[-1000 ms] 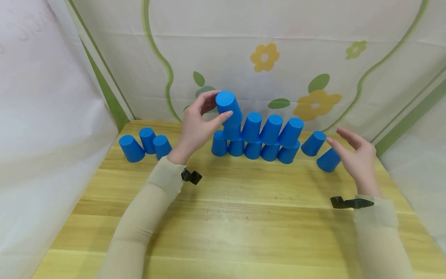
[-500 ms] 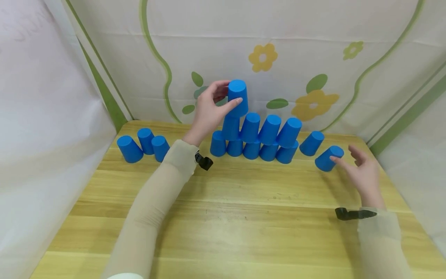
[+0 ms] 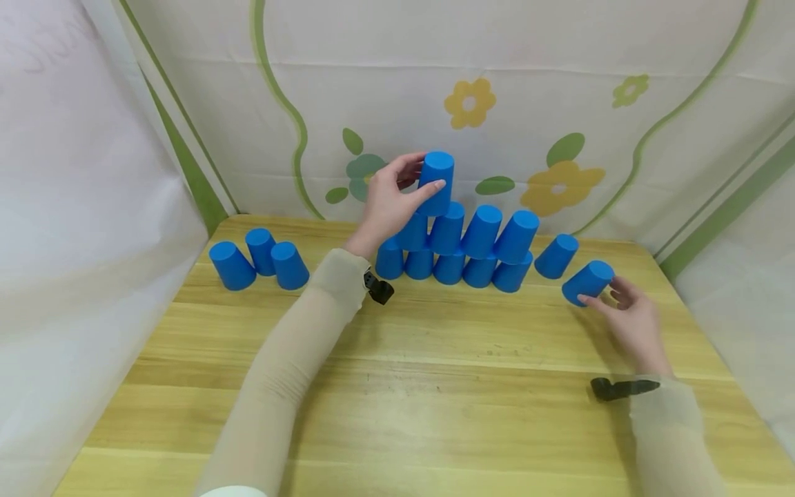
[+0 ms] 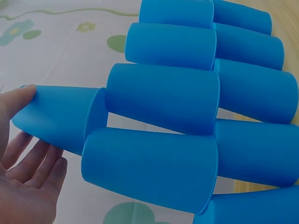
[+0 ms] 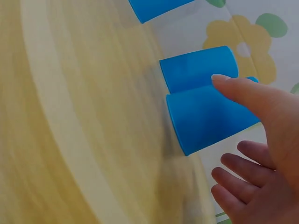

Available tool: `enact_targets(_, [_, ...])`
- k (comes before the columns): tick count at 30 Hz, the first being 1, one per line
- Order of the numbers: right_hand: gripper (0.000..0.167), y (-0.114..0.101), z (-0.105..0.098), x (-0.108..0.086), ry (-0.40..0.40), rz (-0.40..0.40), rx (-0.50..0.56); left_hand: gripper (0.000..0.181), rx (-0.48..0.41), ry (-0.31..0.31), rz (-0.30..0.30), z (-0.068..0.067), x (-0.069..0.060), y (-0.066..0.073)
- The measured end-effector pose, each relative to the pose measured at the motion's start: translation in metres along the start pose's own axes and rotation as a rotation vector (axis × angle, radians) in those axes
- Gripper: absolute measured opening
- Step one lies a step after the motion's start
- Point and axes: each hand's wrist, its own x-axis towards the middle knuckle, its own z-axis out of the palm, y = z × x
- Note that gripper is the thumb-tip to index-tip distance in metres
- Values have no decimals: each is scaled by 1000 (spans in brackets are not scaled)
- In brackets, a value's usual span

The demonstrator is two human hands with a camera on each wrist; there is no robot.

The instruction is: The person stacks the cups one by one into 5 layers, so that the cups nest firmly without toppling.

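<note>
The left hand (image 3: 388,207) grips an upside-down blue cup (image 3: 441,169) between thumb and fingers. In the left wrist view this held cup (image 4: 65,112) has its rim at the tops of two neighbouring upper-row cups (image 4: 159,95); whether it rests on them I cannot tell. Below it, two rows of inverted cups (image 3: 483,231) are stacked. At the right, my right hand (image 3: 636,328) is around a standing blue cup (image 3: 588,281). The right wrist view has the thumb over that cup (image 5: 205,121), while the other fingers (image 5: 243,170) are spread apart from it.
Three inverted blue cups (image 3: 232,266) stand at the left of the wooden table (image 3: 410,414). Another blue cup (image 3: 556,256) is between the stacked rows and the right hand. Behind the table's back edge hangs a white cloth (image 3: 385,90) with printed flowers.
The left hand has carried its cup rightward, first up and then down toward the upper row. My right hand, earlier beside the right-hand cup, has moved down and in around it.
</note>
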Motion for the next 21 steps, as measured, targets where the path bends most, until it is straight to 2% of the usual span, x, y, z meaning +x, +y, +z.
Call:
enact_targets(12, [89, 9, 8, 9, 16, -10, 17, 57, -9, 0, -22, 3, 1, 0])
enact_targets(17, [87, 8, 11, 11, 34, -2, 5, 60, 2, 10, 4, -1, -3, -3])
enact_targets(21, [84, 6, 13, 12, 47, 4, 3, 59, -2, 30, 38, -8, -11, -6])
